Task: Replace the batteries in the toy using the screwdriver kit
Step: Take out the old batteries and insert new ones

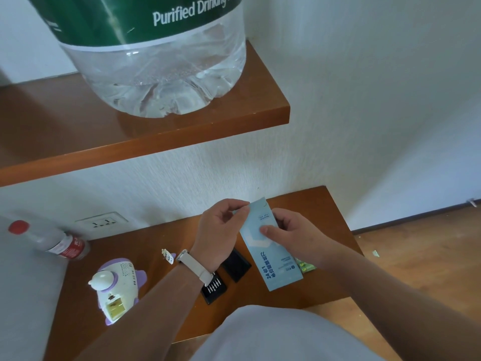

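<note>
A light-blue screwdriver-kit box (273,259) is held tilted above the wooden table (166,303). My right hand (291,235) grips its middle, thumb on the front. My left hand (221,230) pinches the flap at its top end. Under my left wrist lies a black bit tray (214,289) with several bits, and a black case piece (236,264) lies beside it. The white and purple toy (117,287) lies at the left with its yellow battery compartment open. A green battery pack (307,265) peeks out behind the box.
A wooden shelf (182,131) overhangs the table and carries a big water jug (161,53). A small bottle with a red cap (49,238) lies at the left by a wall socket (101,221). A small white tag (168,255) lies near my left wrist.
</note>
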